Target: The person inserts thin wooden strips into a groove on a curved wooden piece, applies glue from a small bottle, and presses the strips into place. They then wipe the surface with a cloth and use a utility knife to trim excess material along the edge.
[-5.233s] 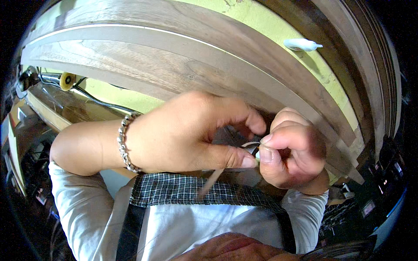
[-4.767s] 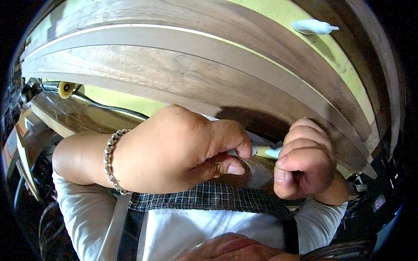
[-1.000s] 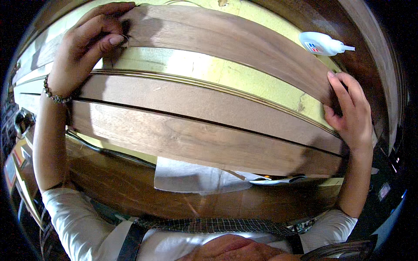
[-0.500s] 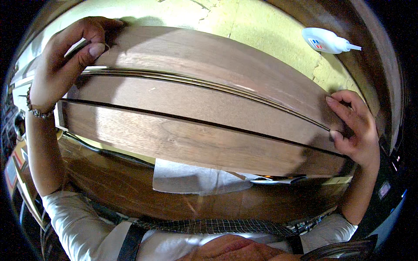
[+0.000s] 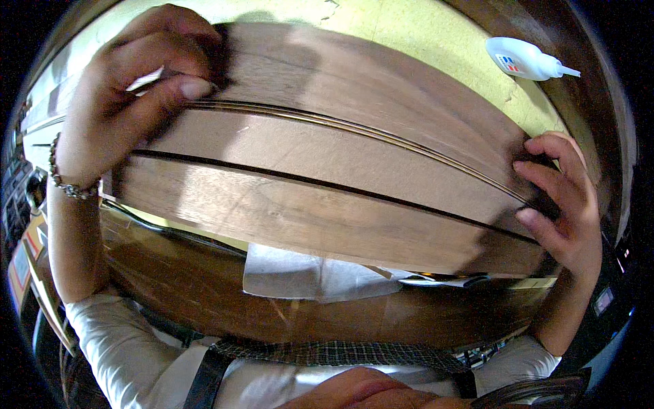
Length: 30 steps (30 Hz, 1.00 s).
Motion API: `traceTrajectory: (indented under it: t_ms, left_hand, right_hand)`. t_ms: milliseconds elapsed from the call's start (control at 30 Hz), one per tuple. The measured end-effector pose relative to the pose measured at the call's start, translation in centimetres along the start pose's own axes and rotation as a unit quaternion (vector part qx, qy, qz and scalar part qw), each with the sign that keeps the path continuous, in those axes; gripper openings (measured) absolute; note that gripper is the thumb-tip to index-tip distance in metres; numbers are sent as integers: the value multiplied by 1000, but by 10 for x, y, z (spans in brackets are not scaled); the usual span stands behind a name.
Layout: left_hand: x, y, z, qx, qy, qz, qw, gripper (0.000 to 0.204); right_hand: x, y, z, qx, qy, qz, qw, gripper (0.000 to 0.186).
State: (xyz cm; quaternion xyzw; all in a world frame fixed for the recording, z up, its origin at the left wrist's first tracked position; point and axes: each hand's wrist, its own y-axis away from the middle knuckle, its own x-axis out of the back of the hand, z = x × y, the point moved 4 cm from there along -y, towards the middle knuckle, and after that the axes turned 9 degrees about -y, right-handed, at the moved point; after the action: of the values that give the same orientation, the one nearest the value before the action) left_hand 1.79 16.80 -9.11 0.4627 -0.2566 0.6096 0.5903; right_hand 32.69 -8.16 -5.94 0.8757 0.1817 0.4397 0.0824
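Long brown wooden boards lie side by side across the view: a far board [image 5: 381,102], a middle panel [image 5: 327,150] and a near board [image 5: 272,204]. Thin dark and light strips [image 5: 368,133] run along the joint between far board and panel. My left hand [image 5: 153,75] is closed over the far board's left end, fingers at its far edge and thumb beside the strips. At the right end, my right hand [image 5: 562,191] grips across the joint, fingertips on the far board and thumb against the panel. Its palm side is partly hidden.
Beyond the boards, a white squeeze bottle [image 5: 524,60] with a narrow nozzle lies on a yellow-green surface [image 5: 409,41]. A white sheet [image 5: 306,276] sticks out under the near board, over the dark brown table edge [image 5: 204,286].
My left hand has moved right along the far board, its thumb now nearer the strips. The right hand keeps its place at the right end, shifting only slightly in view.
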Motion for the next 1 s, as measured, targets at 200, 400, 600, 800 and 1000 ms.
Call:
traceTrajectory:
  t_ms: [200, 400, 600, 800, 1000]
  left_hand:
    - [-16, -32, 32, -27, 116, 37, 992, 11]
    - [-8, -54, 42, -55, 130, 52, 989, 5]
    - [-30, -56, 45, 44, 224, 25, 973, 11]
    - [-30, -59, 55, 80, 301, 24, 950, 11]
    - [-31, -56, 53, 167, 346, -3, 923, 17]
  right_hand:
    - [-14, -28, -4, -34, -22, 16, 999, 39]
    - [-20, -37, -9, -69, 62, -23, 995, 51]
    - [-21, -55, -31, 37, 33, 82, 995, 48]
    - [-38, -91, -55, 34, -188, 144, 971, 19]
    - [-42, -104, -56, -76, -292, 112, 947, 4]
